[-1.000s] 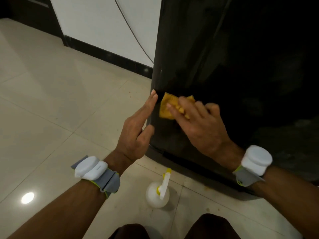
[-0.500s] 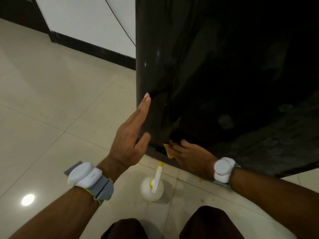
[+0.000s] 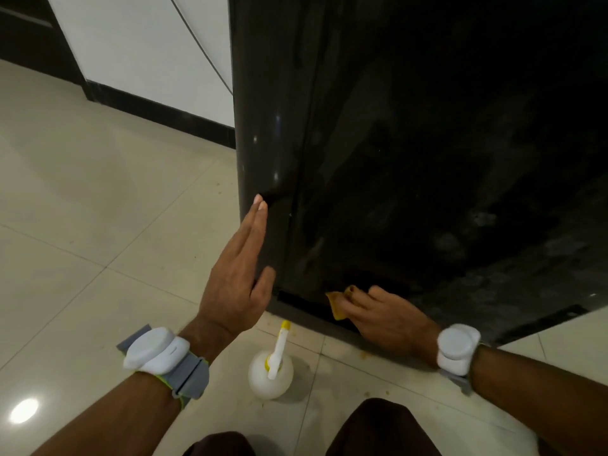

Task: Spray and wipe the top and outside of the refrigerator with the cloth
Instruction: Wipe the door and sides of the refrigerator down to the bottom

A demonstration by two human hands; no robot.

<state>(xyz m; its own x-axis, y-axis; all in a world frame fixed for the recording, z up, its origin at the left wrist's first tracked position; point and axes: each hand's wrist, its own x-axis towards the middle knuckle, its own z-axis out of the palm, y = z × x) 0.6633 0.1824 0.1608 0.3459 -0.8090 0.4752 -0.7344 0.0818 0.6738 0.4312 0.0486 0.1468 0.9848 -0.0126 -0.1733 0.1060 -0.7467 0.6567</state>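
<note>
my right hand (image 3: 388,319) pinches the yellow cloth (image 3: 337,306) at the refrigerator's (image 3: 427,159) bottom front edge, near its left corner | door face runs upward from my grip | left hand (image 3: 237,278) flat, fingers straight, on that corner | spray bottle (image 3: 271,373) upright on floor (image 3: 98,225), nearer my left; fill unreadable

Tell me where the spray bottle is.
Head view, low centre: the spray bottle stands on the floor before the refrigerator, between left hand and right hand.

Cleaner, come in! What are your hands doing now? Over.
Left hand open, flat by refrigerator corner. Right hand holds cloth at refrigerator's bottom edge. Spray bottle on floor, not in the way.
</note>
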